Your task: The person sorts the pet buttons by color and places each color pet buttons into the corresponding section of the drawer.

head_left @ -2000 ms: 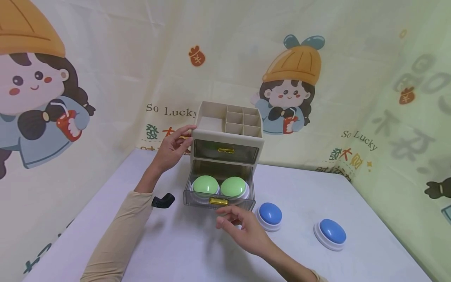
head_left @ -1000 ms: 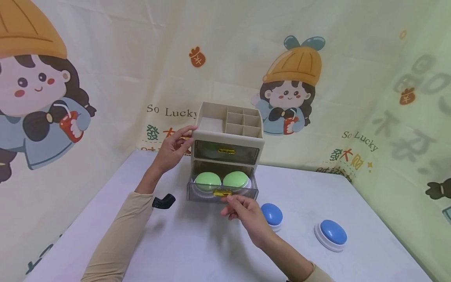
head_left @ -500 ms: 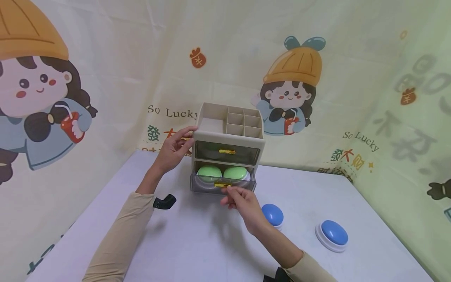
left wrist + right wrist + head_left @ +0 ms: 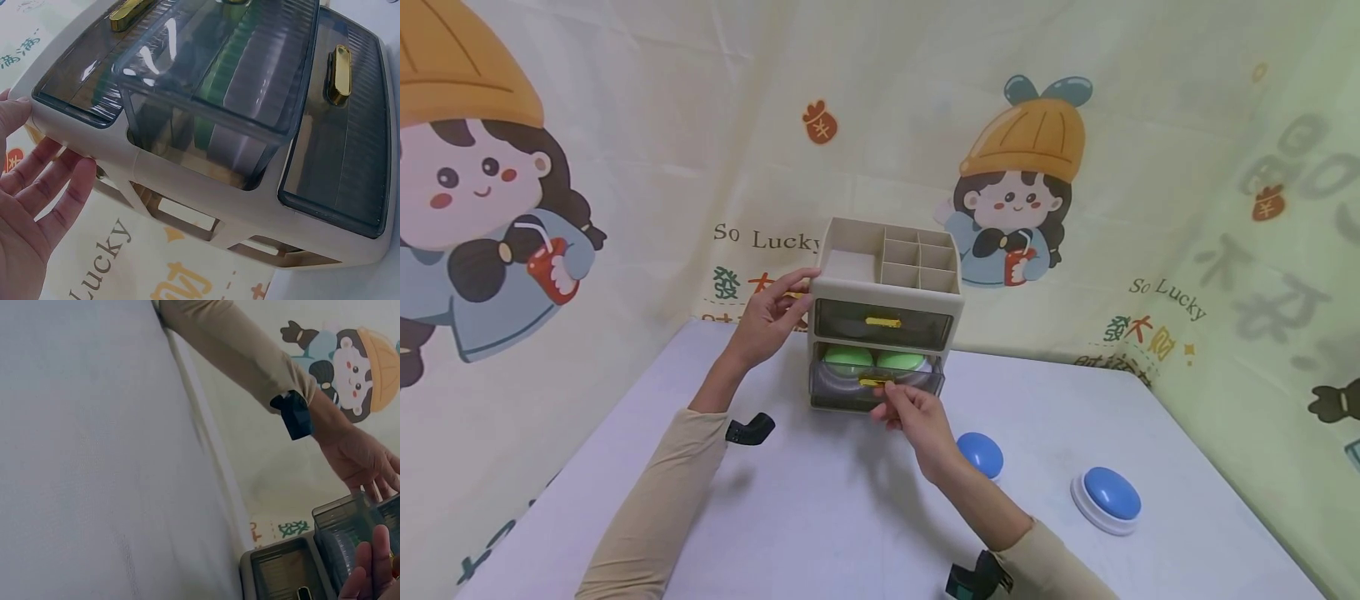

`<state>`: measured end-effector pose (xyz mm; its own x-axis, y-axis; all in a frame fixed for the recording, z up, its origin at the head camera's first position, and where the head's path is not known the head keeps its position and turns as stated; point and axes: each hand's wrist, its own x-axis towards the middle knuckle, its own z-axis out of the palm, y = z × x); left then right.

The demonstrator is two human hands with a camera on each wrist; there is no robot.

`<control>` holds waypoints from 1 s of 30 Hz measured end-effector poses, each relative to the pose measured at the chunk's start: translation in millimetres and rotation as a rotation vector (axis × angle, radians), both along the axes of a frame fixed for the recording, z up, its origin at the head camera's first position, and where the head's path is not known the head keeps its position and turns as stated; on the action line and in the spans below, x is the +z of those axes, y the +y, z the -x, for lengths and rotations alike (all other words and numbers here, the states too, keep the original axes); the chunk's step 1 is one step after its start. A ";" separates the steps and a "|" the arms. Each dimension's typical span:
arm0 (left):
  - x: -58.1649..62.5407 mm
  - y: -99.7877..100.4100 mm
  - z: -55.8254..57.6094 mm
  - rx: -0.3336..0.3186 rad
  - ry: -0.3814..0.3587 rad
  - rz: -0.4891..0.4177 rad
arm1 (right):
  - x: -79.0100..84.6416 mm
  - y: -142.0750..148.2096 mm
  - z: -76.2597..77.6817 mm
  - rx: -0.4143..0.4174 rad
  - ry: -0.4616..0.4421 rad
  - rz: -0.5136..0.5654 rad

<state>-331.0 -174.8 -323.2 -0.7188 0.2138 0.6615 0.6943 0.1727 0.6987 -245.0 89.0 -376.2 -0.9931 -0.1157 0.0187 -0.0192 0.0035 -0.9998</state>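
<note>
A beige desktop organizer (image 4: 887, 287) stands on the table, its tinted middle drawer (image 4: 842, 387) partly pulled out. Two green-topped round buttons (image 4: 847, 358) with pale bases lie inside that drawer. My left hand (image 4: 765, 321) touches the organizer's upper left side with extended fingers; in the left wrist view its thumb is at the front edge and the other fingers (image 4: 47, 181) along the side. With thumb and index finger, my right hand (image 4: 917, 417) pinches the right end of the drawer's gold handle (image 4: 874, 382). The right wrist view shows only its fingertips (image 4: 380, 550), near the drawer.
Two blue-topped round buttons, one nearer (image 4: 981, 454) and one farther right (image 4: 1108, 496), lie on the white table (image 4: 812, 517). The upper drawer (image 4: 883, 323) is closed, as is the lowest drawer (image 4: 340, 144). Behind hangs a printed cloth (image 4: 880, 158).
My right hand has come up to the gold handle and moved away from me with it. The middle drawer has slid inward, carrying the green buttons. My left hand has stayed in place.
</note>
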 end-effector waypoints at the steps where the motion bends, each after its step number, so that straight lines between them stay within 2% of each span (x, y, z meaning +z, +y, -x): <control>1: 0.0 0.1 0.0 0.000 0.000 0.001 | -0.5 -0.3 1.6 -0.002 0.001 0.001; 30: -2.0 0.2 1.5 0.000 -0.003 0.000 | -9.2 -9.0 37.2 -0.062 0.039 0.034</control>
<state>-332.4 -174.6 -325.2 -0.7208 0.2141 0.6593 0.6922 0.1730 0.7006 -282.1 80.0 -385.4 -0.9968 -0.0525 0.0608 -0.0594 -0.0282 -0.9978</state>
